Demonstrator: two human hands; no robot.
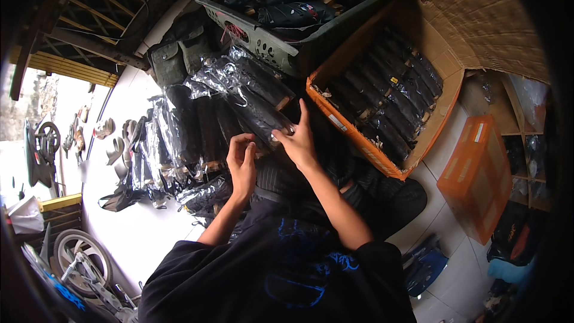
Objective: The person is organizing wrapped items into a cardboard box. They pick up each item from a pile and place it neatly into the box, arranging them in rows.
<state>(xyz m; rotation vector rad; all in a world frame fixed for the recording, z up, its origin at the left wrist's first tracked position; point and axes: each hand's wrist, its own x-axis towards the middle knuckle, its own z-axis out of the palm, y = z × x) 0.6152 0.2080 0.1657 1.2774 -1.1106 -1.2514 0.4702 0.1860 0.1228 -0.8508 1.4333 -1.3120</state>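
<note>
A dark plastic-wrapped package [260,110] at twelve o'clock from the wearer, hands apart
The right hand [297,146] rests its thumb on the package's near end, index finger raised; the left hand [241,164] curls near it at seven o'clock; whether either grips, I cannot tell; similar packages [182,128] pile at nine; a packed carton [365,152] sits at three, a green basket [293,49] at one.

A long, slim, dark bundle [257,109] is wrapped in clear, glossy plastic that crinkles and catches the light. It lies at a slant, its far end toward the upper left, its nearer end toward the lower right, where the right hand's [297,146] thumb touches it. It looks straight and closely packed.
</note>
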